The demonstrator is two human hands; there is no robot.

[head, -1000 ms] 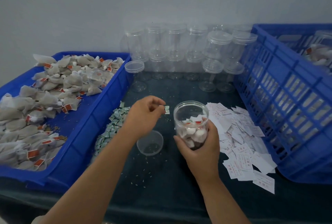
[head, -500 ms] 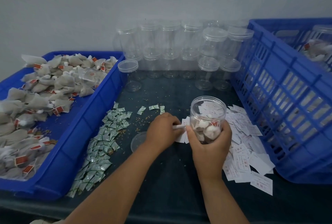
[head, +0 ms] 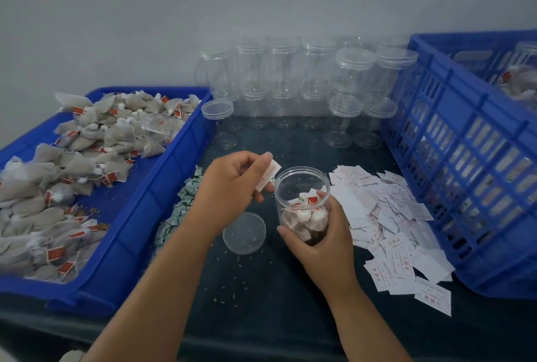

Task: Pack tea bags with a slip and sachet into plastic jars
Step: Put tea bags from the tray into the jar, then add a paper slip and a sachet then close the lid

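My right hand (head: 322, 241) grips a clear plastic jar (head: 302, 190) that holds several tea bags and stands open at the top. My left hand (head: 232, 184) pinches a white paper slip (head: 268, 174) just left of the jar's rim. The jar's clear lid (head: 244, 232) lies flat on the dark table below my left hand. More slips (head: 398, 228) are piled to the right of the jar. Small green sachets (head: 181, 207) lie in a strip behind my left forearm. Loose tea bags (head: 72, 164) fill the blue tray (head: 162, 187) at the left.
Several empty lidded jars (head: 305, 82) are stacked at the back against the wall. A tall blue crate (head: 465, 164) stands at the right and holds filled jars (head: 520, 80). One empty jar (head: 161, 126) lies on its side among the tea bags in the tray.
My left hand dropped the sachet, reached down to the slip pile, and has come up pinching a slip beside the jar's rim. My right hand kept hold of the jar.
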